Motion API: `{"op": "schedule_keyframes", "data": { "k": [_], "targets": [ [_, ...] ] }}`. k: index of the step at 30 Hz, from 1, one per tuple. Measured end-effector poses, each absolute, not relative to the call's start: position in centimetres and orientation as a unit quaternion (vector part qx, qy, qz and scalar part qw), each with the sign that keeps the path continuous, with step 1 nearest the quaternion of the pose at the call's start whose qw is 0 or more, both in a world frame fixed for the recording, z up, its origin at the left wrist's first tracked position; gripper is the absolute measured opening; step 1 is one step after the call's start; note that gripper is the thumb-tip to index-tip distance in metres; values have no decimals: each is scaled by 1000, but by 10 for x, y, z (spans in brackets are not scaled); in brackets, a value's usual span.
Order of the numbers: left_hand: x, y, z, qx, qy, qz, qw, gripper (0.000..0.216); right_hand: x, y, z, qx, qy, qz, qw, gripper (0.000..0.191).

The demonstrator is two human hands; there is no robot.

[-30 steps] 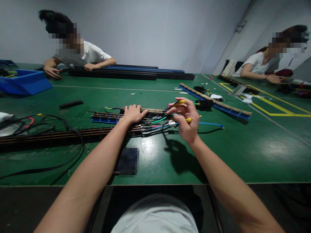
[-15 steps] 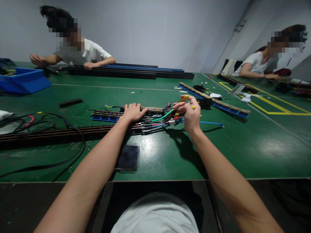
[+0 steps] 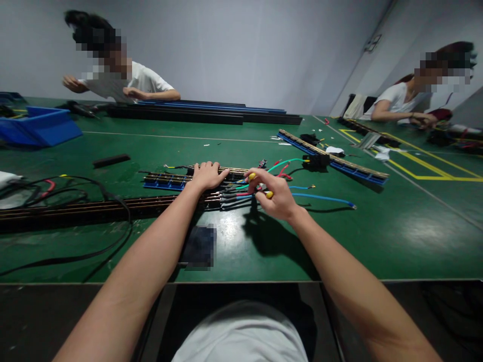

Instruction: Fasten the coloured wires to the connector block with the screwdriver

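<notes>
My left hand (image 3: 207, 177) lies spread over the copper-striped rail assemblies, its fingers on the short rail (image 3: 237, 172) behind. Under its wrist runs the blue-backed rail (image 3: 162, 182), and nearer me is the long dark rail (image 3: 151, 203) with copper strips. My right hand (image 3: 274, 192) is closed around a pair of yellow-handled pliers (image 3: 269, 194), whose jaws are mostly hidden by the fingers. Beside it, green, red and blue wires fan out from the rail ends; a blue wire (image 3: 324, 199) stretches right along the table, and a green wire (image 3: 290, 163) reaches toward the back.
Another blue-backed rail (image 3: 362, 172) lies at an angle on the green table (image 3: 377, 236). A dark flat object (image 3: 198, 246) sits near the front edge. Black cable (image 3: 124, 221) loops at left, below a blue bin (image 3: 49, 125). Two people sit across the table.
My right hand has moved left and nearer me with the pliers, closer to the rail ends. The green wire now extends away from it. My left hand stays put.
</notes>
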State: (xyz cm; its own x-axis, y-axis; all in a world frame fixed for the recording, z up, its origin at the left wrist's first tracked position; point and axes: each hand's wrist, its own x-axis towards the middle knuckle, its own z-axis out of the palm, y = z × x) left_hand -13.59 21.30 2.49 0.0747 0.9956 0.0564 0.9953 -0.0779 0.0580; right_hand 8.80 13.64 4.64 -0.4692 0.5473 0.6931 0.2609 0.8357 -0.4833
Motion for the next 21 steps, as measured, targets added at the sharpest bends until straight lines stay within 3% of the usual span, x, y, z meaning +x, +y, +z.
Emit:
{"op": "schedule_keyframes", "data": {
  "k": [3, 6, 11, 16, 21],
  "targets": [
    [-136, 212, 25, 732, 680, 39, 1, 71, 82, 130, 44, -152, -915, 42, 371, 57],
    [-135, 212, 26, 730, 682, 36, 2, 70, 83, 129, 44, -155, -918, 30, 364, 64],
    [-135, 212, 27, 731, 681, 35, 4, 70, 96, 131, 49, -251, -823, 112, 497, 55],
    [-137, 215, 24, 736, 676, 40, 6, 71, 100, 129, 57, -247, -690, 228, 640, 46],
    [-137, 216, 23, 733, 679, 38, 2, 69, 94, 127, 56, -254, -656, 285, 651, 41]
  ]
}}
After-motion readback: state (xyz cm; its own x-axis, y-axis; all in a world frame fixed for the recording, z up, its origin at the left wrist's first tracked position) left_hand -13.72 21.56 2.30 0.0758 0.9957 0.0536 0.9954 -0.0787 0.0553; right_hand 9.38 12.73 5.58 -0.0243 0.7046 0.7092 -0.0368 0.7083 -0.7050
